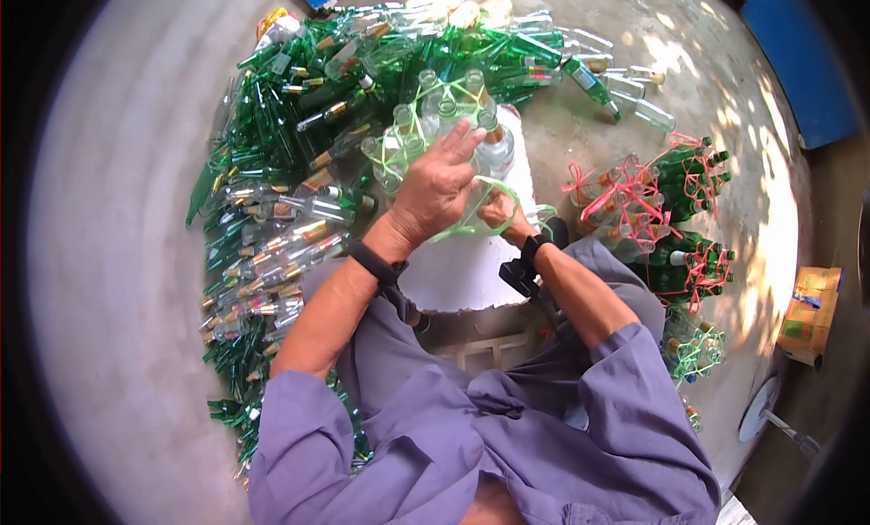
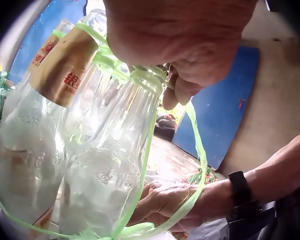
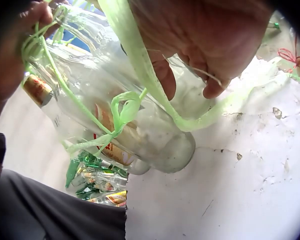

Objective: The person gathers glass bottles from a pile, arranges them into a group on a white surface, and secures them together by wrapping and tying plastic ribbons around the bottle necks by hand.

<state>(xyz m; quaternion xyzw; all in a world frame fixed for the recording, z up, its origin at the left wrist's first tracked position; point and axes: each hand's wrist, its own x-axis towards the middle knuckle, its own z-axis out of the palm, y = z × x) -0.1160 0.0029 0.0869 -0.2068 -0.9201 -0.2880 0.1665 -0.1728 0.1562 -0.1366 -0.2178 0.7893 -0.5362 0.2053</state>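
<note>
A bundle of clear glass bottles [image 1: 449,117] stands on a white slab [image 1: 467,276], its necks laced with light green plastic twine [image 2: 197,140]. My left hand [image 1: 439,180] is at the near bottle necks, fingers curled at the twine there, one finger reaching forward. A loop of twine hangs from these fingers to the bottle bases in the left wrist view. Low beside the bundle, my right hand [image 1: 503,212] has its fingers curled at the twine; a wide strand crosses in front of it in the right wrist view. A knotted bow [image 3: 125,112] lies against one bottle's side.
A large heap of green and clear bottles [image 1: 272,144] spreads around the left and far sides. On the right stand bundles tied with red twine [image 1: 625,199] and one with green twine [image 1: 698,353]. A blue panel [image 1: 802,63] and a cardboard box [image 1: 811,312] are farther right.
</note>
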